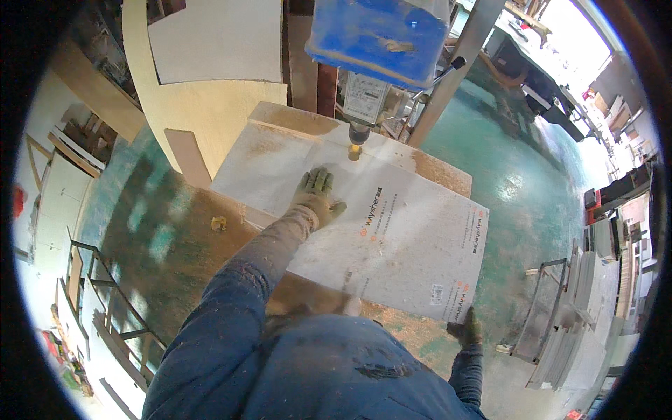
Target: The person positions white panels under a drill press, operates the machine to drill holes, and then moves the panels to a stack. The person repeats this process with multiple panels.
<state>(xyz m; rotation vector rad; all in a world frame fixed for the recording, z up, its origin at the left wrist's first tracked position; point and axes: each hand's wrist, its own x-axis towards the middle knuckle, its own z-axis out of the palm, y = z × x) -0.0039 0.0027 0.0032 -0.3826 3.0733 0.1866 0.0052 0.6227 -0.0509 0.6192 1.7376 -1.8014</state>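
My gloved left hand (318, 196) lies flat on a large pale printed board (413, 245), with its fingers stretched out toward the drilling machine. My gloved right hand (467, 325) grips the board's near right corner. The board rests on a sawdust-dusted work surface (437, 171), whose back part shows behind it. Above the board stands a drill press with a blue housing (374, 31) and a chuck (358, 133) holding a yellow bit, which reaches down to the board by a sawdust-covered spot; whether it touches cannot be told.
Large cream panels (203, 119) lean behind the machine at left, beside a metal post (444, 91). Metal racks with boards stand at left (119, 308) and right (574, 315). Sawdust covers the green floor (518, 196) around the machine. A long dark bench (518, 70) runs at back right.
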